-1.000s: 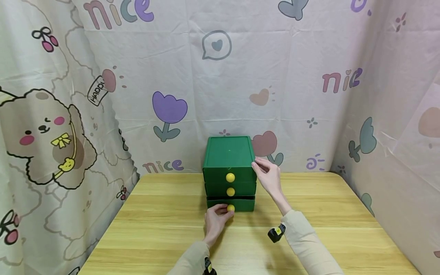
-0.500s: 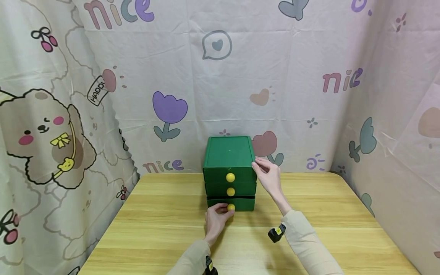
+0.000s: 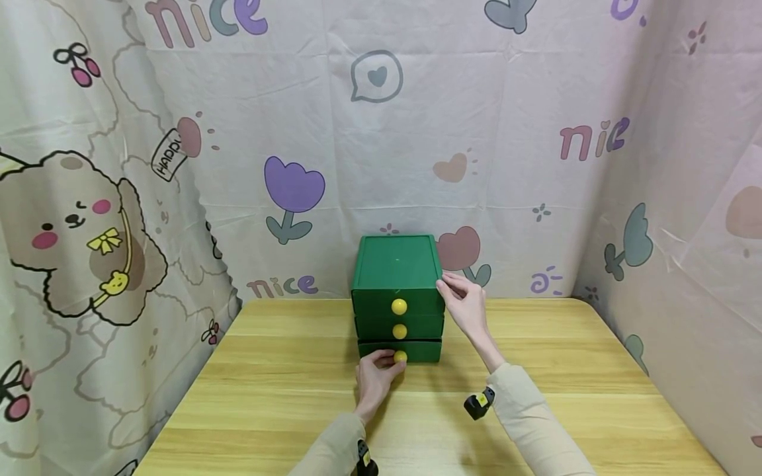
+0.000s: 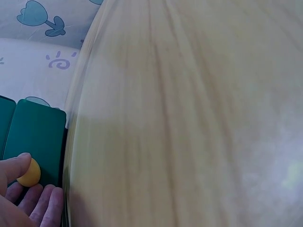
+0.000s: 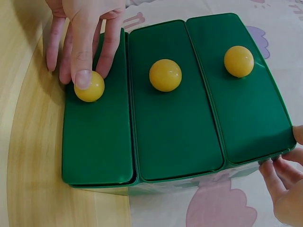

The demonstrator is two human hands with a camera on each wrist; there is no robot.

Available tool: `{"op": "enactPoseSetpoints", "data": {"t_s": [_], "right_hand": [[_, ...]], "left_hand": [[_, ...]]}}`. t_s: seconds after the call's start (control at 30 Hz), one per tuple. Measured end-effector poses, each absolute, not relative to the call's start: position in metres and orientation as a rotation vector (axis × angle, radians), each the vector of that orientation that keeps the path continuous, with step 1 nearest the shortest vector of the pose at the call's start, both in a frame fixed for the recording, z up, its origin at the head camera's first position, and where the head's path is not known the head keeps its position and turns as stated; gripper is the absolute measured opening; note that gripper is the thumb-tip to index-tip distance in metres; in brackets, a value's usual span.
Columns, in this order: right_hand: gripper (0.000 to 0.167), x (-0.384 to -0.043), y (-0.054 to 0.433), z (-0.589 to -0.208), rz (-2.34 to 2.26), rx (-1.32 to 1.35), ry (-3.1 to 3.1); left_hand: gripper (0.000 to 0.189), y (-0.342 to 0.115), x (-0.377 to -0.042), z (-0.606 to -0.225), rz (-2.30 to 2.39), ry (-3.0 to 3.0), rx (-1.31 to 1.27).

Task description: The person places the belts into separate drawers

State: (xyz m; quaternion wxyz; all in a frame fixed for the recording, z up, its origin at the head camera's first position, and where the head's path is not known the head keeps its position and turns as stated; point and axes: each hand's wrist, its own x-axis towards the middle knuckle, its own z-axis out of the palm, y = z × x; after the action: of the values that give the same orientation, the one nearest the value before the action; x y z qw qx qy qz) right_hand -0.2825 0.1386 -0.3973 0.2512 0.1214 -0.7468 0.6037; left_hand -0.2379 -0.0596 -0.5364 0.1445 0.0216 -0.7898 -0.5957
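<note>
A green cabinet (image 3: 397, 261) with three stacked drawers, each with a round yellow knob, stands on the table. At the bottom drawer (image 3: 424, 352), my left hand (image 3: 374, 380) pinches the yellow knob (image 5: 92, 91) between thumb and fingers. That drawer sticks out slightly, with a narrow dark gap above it; the upper two look flush. My right hand (image 3: 466, 305) grips the cabinet's upper right edge, thumb near the front corner and fingers along the side. In the left wrist view the knob (image 4: 30, 174) shows beside my thumb. The drawers' insides are hidden.
The cabinet stands near the back edge of a wooden table (image 3: 268, 390). A printed cloth (image 3: 381, 152) hangs close behind it, with more cloth along both sides. Dark wrist cameras sit on both sleeves.
The bottom drawer has slid slightly inward, away from me, and my left hand has followed with the knob. My right hand keeps its place on the cabinet.
</note>
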Motion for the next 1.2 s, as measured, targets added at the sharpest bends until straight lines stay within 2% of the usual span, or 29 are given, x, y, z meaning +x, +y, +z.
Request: {"op": "enactPoseSetpoints", "data": {"t_s": [0.3,0.63,1.2], "right_hand": [[0.031,-0.279,0.137,-0.394,1.651,0.308,-2.058],[0.031,-0.253,0.131,-0.366,1.636,0.316,-2.098],[0.030,-0.252,0.131,-0.366,1.604,0.327,-2.089]], "left_hand": [[0.022,-0.058,-0.239,-0.536,-1.707,-2.271,0.075],[0.021,-0.057,-0.241,-0.537,-1.695,-2.275,0.081],[0.021,-0.058,-0.243,-0.535,-1.715,-2.274,0.070]]}}
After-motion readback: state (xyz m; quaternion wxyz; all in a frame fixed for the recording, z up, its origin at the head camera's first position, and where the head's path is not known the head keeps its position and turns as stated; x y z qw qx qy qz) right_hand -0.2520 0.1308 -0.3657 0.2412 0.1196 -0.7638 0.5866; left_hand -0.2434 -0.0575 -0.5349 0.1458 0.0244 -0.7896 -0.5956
